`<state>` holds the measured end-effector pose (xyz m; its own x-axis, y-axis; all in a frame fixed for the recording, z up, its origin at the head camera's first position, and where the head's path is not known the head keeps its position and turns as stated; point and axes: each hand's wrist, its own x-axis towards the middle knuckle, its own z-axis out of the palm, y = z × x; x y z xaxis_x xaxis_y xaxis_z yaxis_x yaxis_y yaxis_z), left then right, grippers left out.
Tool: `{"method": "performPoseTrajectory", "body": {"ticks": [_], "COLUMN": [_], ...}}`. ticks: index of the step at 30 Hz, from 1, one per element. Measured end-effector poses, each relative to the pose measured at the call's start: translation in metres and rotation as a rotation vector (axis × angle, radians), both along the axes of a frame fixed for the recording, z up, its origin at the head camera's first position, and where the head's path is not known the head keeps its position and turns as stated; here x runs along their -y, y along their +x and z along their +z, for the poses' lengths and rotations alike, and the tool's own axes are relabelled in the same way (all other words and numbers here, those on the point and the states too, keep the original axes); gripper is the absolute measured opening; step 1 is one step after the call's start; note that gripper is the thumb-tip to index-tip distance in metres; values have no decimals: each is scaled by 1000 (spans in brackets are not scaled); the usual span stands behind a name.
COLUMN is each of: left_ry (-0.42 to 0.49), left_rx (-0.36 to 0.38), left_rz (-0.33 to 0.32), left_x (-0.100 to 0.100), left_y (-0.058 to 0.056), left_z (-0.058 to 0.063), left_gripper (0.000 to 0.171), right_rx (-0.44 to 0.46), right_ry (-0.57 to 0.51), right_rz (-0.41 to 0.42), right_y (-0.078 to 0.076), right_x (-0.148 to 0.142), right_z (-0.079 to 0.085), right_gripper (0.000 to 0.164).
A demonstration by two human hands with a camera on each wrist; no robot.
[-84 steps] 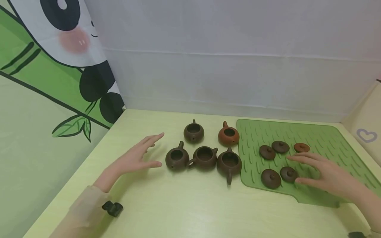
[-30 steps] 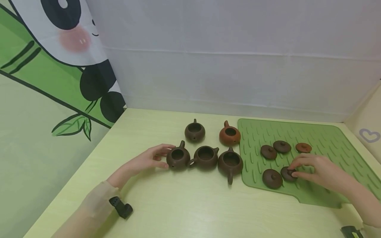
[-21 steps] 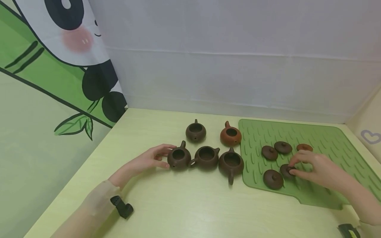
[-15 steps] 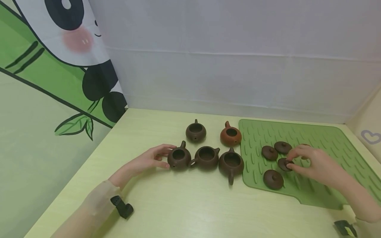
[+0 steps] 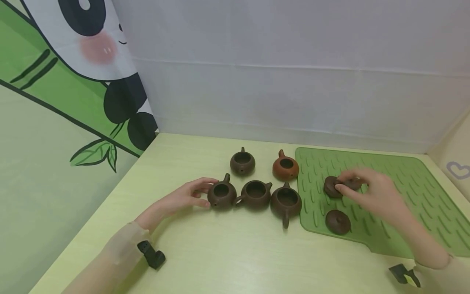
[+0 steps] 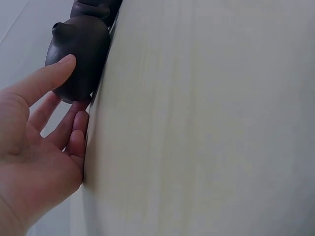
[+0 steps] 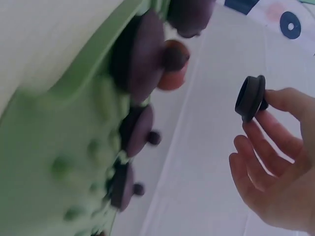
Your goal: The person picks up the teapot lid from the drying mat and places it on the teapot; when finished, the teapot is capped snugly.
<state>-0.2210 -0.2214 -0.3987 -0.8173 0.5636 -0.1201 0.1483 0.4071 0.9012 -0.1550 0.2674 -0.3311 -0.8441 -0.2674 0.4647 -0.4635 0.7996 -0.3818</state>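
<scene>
In the head view, my left hand (image 5: 181,197) grips the left side of a dark brown lidless teapot (image 5: 220,201), which stands on the table. In the left wrist view its thumb (image 6: 49,78) lies on the teapot's body beside the spout, with fingers round the other side. My right hand (image 7: 280,157) pinches a small dark lid (image 7: 252,97) by its knob, raised above the green mat. Below it in the head view lie a larger dark lid (image 5: 338,221) and further dark lids, partly covered by the right hand. The reddish lid is hidden behind that hand.
Beside the gripped teapot stand two dark lidless teapots (image 5: 255,196), (image 5: 286,208). Behind them are another dark teapot (image 5: 242,162) and a reddish-brown one (image 5: 285,169). The ridged green mat (image 5: 404,175) covers the table's right side. A white cloth wall (image 5: 275,102) rises behind.
My left hand has moved in to the leftmost teapot and taken hold of it. The right hand has pinched a lid by its knob, lifted it and carried it left and back.
</scene>
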Motion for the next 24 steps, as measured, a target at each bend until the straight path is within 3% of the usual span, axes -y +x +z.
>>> {"method": "performPoseTrajectory", "body": {"ticks": [6, 9, 14, 24], "left_ry": [5, 6, 0, 4], "left_rx": [9, 14, 18, 25], "left_rz": [2, 3, 7, 12], "left_x": [0, -1, -1, -1], "left_y": [0, 0, 0, 0], "left_z": [1, 1, 2, 2], "left_gripper": [71, 71, 71, 71], "right_rx": [65, 14, -58, -11], "right_ry": [-131, -163, -241, -365], "right_rz": [-22, 14, 36, 80], "right_y": [3, 2, -3, -13], "right_x": [33, 47, 70, 115], "right_z": [16, 19, 19, 11], "right_gripper": [13, 15, 15, 16]}}
